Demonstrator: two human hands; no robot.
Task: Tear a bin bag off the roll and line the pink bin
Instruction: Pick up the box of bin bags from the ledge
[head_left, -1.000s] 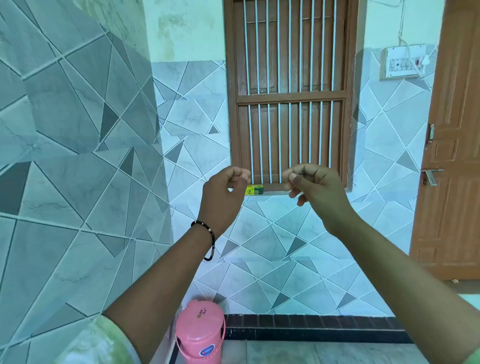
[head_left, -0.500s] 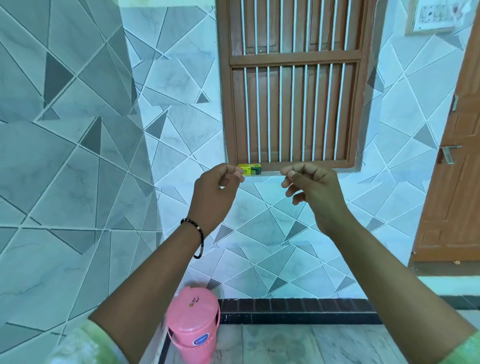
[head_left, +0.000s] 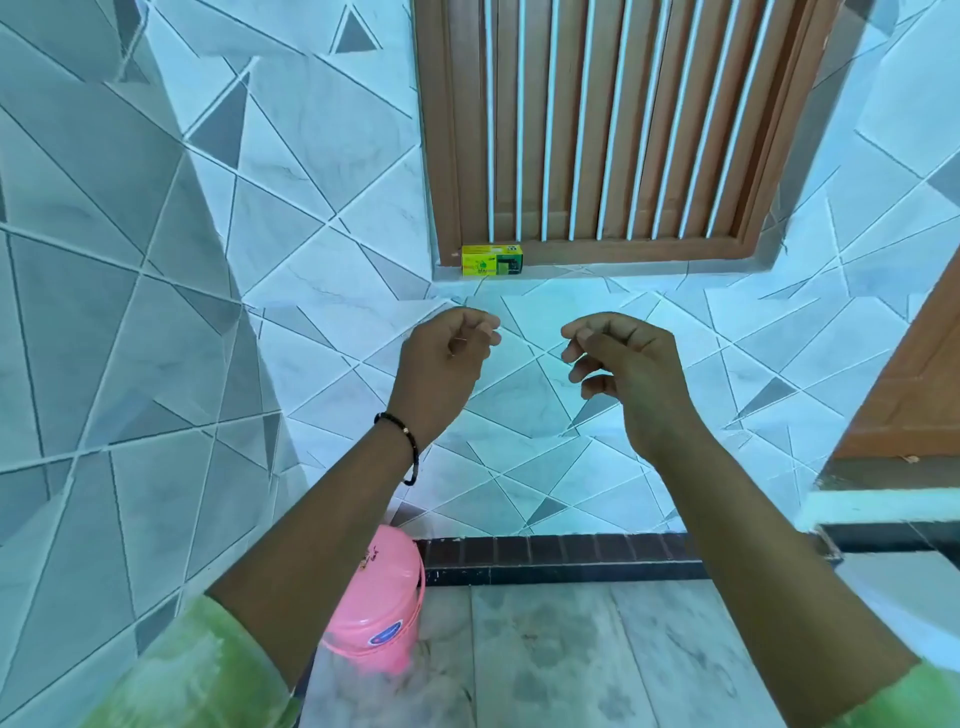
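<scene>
Both hands are raised in front of the tiled wall, below the window sill and apart from each other. The left hand (head_left: 447, 348) has its fingers (head_left: 480, 332) curled in toward the palm, thumb tip near the forefinger; whether something thin is pinched there cannot be told, and nothing plainly shows in it. A black bead bracelet (head_left: 408, 447) circles that wrist. The right hand (head_left: 628, 364) hangs with its fingers loosely curled and holding nothing.

A small yellow and green box (head_left: 492, 260) stands on the window sill (head_left: 597, 270), at its left end, just in front of the brown window frame (head_left: 441, 156) with its white bars. It is above and beyond the hands, touching neither. Whether it holds the bin-bag roll cannot be read from here.

The pink bin (head_left: 382, 608) stands on the floor (head_left: 571, 660) at the near left, in the corner where the two tiled walls meet, its lid on and partly hidden behind the left forearm. A dark tile skirting (head_left: 561, 558) runs along the foot of the far wall to its right. A brown door (head_left: 914, 374) shows at the right edge. Pale green sleeves (head_left: 197, 675) cover the upper arms.
</scene>
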